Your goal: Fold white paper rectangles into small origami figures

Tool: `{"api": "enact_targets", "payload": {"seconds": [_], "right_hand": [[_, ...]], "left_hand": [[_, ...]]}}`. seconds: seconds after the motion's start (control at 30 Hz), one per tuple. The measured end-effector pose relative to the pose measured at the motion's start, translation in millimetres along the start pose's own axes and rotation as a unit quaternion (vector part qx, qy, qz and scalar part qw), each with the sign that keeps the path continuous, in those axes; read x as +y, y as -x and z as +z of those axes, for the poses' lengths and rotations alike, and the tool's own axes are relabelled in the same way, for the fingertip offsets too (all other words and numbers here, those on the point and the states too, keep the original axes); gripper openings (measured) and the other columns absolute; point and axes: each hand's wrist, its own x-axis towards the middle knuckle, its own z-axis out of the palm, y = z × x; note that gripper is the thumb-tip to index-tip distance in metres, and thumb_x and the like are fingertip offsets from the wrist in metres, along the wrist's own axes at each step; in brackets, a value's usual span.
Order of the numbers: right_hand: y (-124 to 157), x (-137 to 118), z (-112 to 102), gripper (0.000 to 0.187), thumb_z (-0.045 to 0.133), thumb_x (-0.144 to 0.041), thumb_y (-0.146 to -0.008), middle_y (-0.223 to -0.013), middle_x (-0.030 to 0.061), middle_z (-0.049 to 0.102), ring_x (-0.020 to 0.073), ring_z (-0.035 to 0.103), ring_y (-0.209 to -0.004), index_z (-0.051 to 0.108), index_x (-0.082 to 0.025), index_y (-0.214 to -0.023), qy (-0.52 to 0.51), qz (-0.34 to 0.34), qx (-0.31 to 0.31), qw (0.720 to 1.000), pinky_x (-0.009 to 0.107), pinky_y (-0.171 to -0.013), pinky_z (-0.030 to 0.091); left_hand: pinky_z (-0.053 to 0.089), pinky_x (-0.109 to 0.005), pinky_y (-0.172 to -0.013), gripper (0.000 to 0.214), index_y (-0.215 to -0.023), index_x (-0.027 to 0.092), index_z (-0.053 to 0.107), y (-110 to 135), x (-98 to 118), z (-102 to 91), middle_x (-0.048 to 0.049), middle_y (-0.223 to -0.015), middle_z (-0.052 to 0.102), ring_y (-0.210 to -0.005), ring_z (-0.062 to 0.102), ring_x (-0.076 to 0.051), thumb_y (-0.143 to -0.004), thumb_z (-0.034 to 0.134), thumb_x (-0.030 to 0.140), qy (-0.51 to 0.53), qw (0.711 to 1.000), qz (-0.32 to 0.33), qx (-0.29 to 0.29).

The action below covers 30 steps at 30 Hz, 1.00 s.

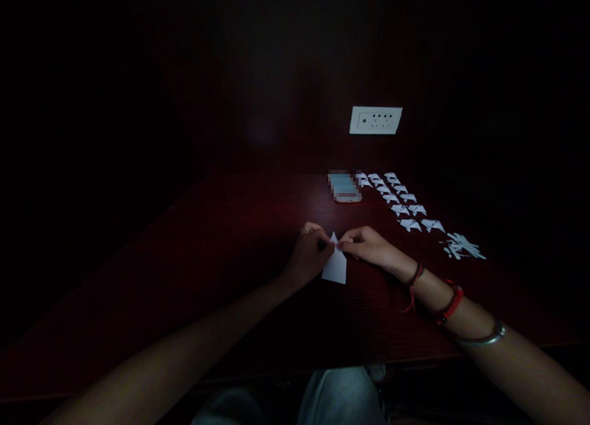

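A small white piece of paper (pixel 335 265), folded to a point at its top, rests on the dark red table (pixel 221 253). My left hand (pixel 310 253) is closed, pinching the paper's upper left edge. My right hand (pixel 366 245) is closed too, pinching the paper's tip from the right. Both hands meet at the point of the paper. A ring shows on my left hand. Red and black bands and a metal bangle sit on my right wrist.
A phone (pixel 344 187) lies beyond my hands. To its right, several small folded white paper pieces (pixel 405 202) lie in two rows, with a loose pile of paper pieces (pixel 462 246) at the near end. A white wall socket (pixel 375 120) sits above. The room is very dark.
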Motion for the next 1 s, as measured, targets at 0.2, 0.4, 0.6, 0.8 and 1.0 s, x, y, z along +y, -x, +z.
{"api": "enact_targets", "payload": {"seconds": [0.2,0.4,0.6,0.8,1.0], "right_hand": [[-4.1,6.1,0.3,0.017,0.048,-0.029,-0.064,-0.054,-0.0020,0.047,0.0074,0.040,-0.051,0.056,-0.013,-0.061,0.028,-0.019,0.015,0.999,0.019,-0.048,0.030],[-5.1,9.6,1.7,0.018,0.048,-0.029,-0.064,-0.053,-0.0023,0.047,0.0068,0.039,-0.050,0.054,-0.013,-0.058,0.030,-0.025,0.032,0.999,0.019,-0.046,0.028],[-4.6,4.5,3.0,0.018,0.048,-0.028,-0.063,-0.049,-0.0034,0.044,0.0061,0.036,-0.047,0.051,-0.014,-0.053,0.026,-0.006,0.043,0.999,0.019,-0.044,0.026],[-3.8,2.9,0.5,0.018,0.046,-0.027,-0.064,-0.044,-0.0041,0.043,0.0060,0.036,-0.044,0.050,-0.015,-0.052,0.018,0.011,0.024,0.999,0.019,-0.044,0.026],[0.0,0.6,-4.0,0.022,0.044,-0.029,-0.068,-0.042,-0.0049,0.040,0.0052,0.033,-0.040,0.048,-0.015,-0.051,-0.033,-0.028,-0.032,0.999,0.019,-0.041,0.024]], "left_hand": [[0.039,-0.028,-0.071,0.008,-0.063,0.016,0.054,0.8,2.4,-1.3,-0.0022,-0.082,0.045,-0.081,0.045,-0.013,-0.070,0.051,0.016,0.001,1.000,0.006,0.000],[0.039,-0.030,-0.074,0.008,-0.065,0.016,0.057,0.7,-0.9,0.6,-0.0028,-0.087,0.046,-0.085,0.044,-0.015,-0.069,0.055,0.023,-0.005,1.000,0.007,-0.010],[0.039,-0.028,-0.074,0.009,-0.061,0.015,0.054,1.0,2.6,-0.6,-0.0028,-0.087,0.045,-0.085,0.044,-0.014,-0.069,0.053,0.018,-0.005,1.000,0.011,-0.012],[0.038,-0.027,-0.074,0.010,-0.061,0.015,0.053,3.1,4.0,-2.1,-0.0026,-0.086,0.045,-0.084,0.044,-0.013,-0.070,0.052,0.016,-0.002,1.000,0.011,-0.002],[0.039,-0.027,-0.073,0.011,-0.059,0.015,0.053,1.7,-2.9,-1.5,-0.0021,-0.082,0.046,-0.082,0.045,-0.013,-0.070,0.054,0.018,0.001,1.000,0.014,0.009]]}}
